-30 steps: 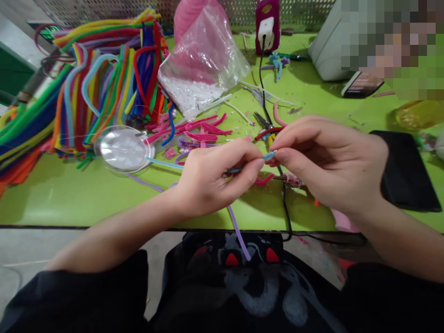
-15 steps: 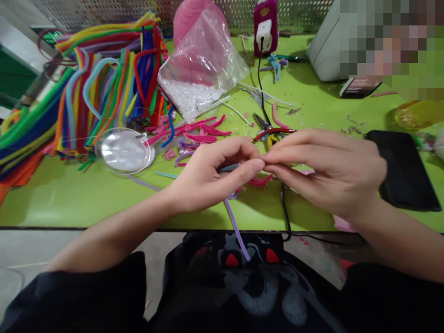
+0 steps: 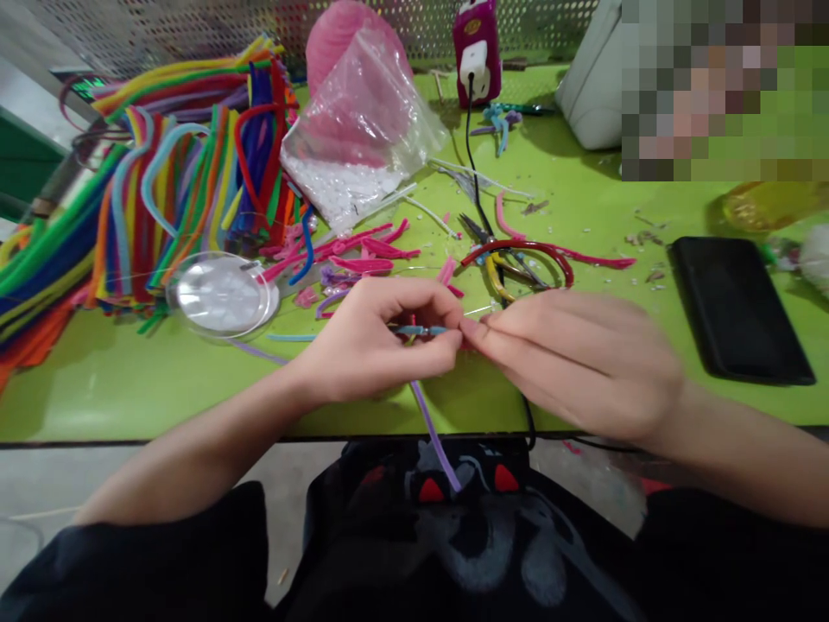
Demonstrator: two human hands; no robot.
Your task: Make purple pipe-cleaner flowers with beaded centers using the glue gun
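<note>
My left hand (image 3: 382,341) is closed, with a short light-blue pipe cleaner (image 3: 420,330) pinched between thumb and forefinger. Against its right end press the thumb and fingertips of my right hand (image 3: 583,358), closed in a pinch and a little blurred. Whether the right fingers grip the blue piece or something finer is hidden. A purple pipe cleaner (image 3: 435,436) hangs down below the left hand over the table edge. Just behind the hands lie pliers (image 3: 496,263) with red and yellow handles and several pink pipe cleaner pieces (image 3: 363,250).
Bundles of coloured pipe cleaners (image 3: 174,190) fill the left, near a spool of clear thread (image 3: 224,295). A plastic bag of white beads (image 3: 356,181) stands behind. A black phone (image 3: 742,307) lies at right. A black cable (image 3: 471,130) crosses the green table (image 3: 194,389).
Both hands have moved slightly down and left, uncovering the pliers. The left hand's grip has loosened around the blue pipe cleaner, so more of it shows. The view has shifted a little.
</note>
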